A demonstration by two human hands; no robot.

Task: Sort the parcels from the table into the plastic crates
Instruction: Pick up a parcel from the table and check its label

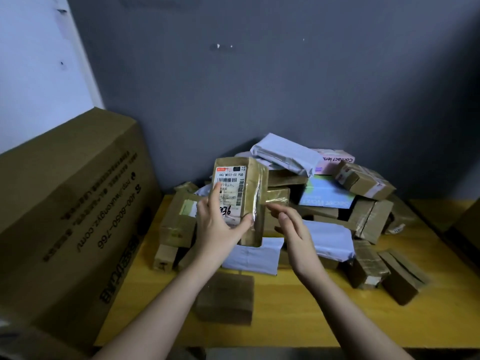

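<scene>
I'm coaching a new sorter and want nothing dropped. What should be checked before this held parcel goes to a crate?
1. Grip: left hand holds the brown parcel upright, thumb and fingers around it: ok.
2. Label faces the camera, partly covered by fingers: ok.
3. Right hand is open beside the parcel, holding nothing: ok.
4. Target crate: none in view: cannot tell.
5. Pile of parcels behind, stacked loosely on the yellow table: stability cannot tell.
</scene>
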